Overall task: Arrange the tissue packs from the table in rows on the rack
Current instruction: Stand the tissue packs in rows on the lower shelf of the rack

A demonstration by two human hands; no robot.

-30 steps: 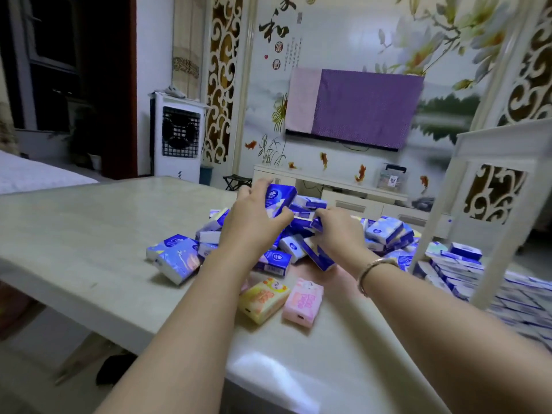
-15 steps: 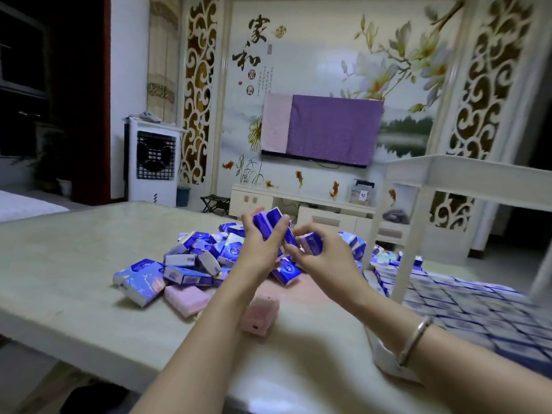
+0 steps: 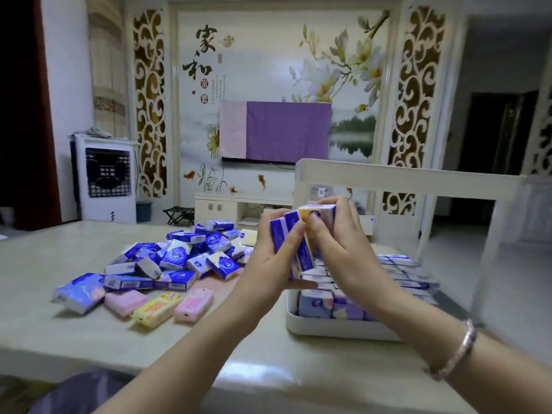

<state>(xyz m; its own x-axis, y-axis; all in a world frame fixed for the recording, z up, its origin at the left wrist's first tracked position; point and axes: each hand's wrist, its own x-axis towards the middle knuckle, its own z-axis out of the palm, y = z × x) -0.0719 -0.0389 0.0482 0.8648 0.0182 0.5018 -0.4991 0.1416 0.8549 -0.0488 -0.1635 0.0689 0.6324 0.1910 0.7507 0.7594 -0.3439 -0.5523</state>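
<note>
Nearest the camera, both forearms reach forward over the table (image 3: 44, 333). The right wrist carries a bracelet (image 3: 457, 351). The left hand (image 3: 270, 264) and right hand (image 3: 343, 249) are closed together around a small bundle of packs (image 3: 298, 234), held upright above the near left corner of the rack (image 3: 328, 328). The exact pack count in the bundle cannot be told.

Rack, lower tray: packs stand in rows (image 3: 397, 273) across most of the visible area. Judged status: this tier is largely filled. The upper shelf (image 3: 403, 179) shows no packs from this angle.

Table, left of the rack: a loose pile (image 3: 185, 258) of blue and white packs remains, with pink and yellow packs (image 3: 158, 306) in front of it. Judged status: a substantial share of the work is left.
</note>
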